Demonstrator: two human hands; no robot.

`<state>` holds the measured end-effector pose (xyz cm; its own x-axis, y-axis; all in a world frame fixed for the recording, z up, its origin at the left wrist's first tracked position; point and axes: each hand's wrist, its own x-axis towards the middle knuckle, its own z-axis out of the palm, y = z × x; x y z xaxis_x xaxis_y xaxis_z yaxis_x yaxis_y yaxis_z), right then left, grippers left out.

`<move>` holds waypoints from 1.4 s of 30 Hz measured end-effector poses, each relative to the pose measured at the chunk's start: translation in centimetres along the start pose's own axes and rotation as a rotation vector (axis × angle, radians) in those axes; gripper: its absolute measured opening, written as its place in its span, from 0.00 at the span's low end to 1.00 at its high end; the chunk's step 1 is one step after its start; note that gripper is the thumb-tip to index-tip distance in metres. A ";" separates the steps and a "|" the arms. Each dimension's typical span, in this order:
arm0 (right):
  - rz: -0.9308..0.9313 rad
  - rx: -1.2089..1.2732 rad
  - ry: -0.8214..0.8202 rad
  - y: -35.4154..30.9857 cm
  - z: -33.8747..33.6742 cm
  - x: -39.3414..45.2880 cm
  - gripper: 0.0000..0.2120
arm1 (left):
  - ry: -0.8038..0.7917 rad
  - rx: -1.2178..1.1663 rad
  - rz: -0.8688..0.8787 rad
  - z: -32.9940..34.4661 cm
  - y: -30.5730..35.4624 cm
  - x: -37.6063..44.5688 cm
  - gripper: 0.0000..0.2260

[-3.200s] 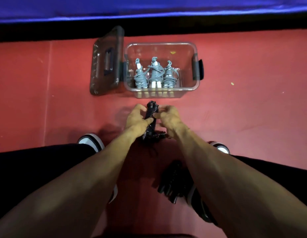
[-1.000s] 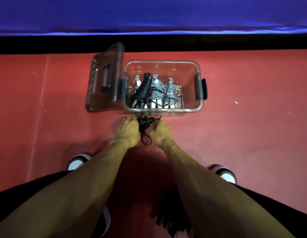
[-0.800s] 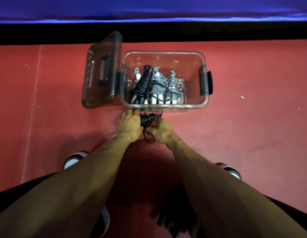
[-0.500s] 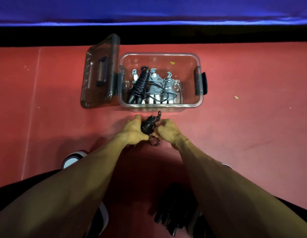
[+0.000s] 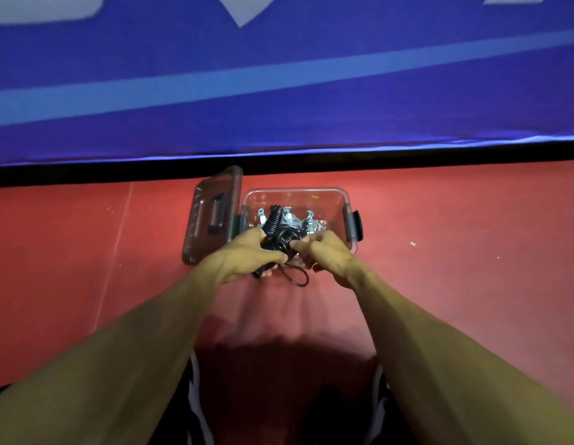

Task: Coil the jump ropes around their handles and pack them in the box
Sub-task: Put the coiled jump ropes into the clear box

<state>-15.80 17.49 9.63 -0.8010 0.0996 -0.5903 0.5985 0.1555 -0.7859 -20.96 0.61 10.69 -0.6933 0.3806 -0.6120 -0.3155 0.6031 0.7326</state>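
Both hands meet over the near wall of the clear plastic box (image 5: 330, 195), which sits on the red floor (image 5: 455, 268) with its hinged lid (image 5: 211, 216) swung open and standing off the left side. The left hand (image 5: 243, 256) has its grip curled round the handles of a black jump rope (image 5: 284, 244), and the right hand (image 5: 327, 253) pinches the rope's coils with thumb and fingertips, so the bundle is held between the two hands right at the box's front edge; a loose loop of black cord (image 5: 296, 277) hangs below the hands toward the floor. Inside the box, a second black coiled rope (image 5: 274, 220) leans toward the left side, with grey coiled ropes (image 5: 292, 221) standing beside it to the right; the far half of the box shows bare bottom. A dark latch (image 5: 356, 226) sticks out from the box's right wall. The floor lies open to the left and right of the box. Just behind the box runs a black strip (image 5: 407, 157) below a blue padded wall (image 5: 279, 91). At the bottom edge, dark shoes with white trim (image 5: 194, 396) flank a shadowed patch of floor.
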 end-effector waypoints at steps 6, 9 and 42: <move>-0.105 0.098 0.305 -1.8 0.6 2.4 0.05 | 0.410 0.006 0.039 1.0 2.7 2.4 0.11; -0.121 -0.007 0.336 -1.5 0.6 3.6 0.10 | 0.433 -0.009 0.026 2.0 2.4 4.8 0.08; 0.001 -0.301 0.260 5.6 1.6 -1.0 0.08 | 0.220 0.248 0.038 10.0 -3.3 -0.9 0.07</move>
<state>-11.58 16.68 5.55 -0.8001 0.3396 -0.4946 0.5997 0.4325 -0.6732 -12.80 5.32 5.83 -0.8335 0.2619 -0.4865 -0.1380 0.7539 0.6424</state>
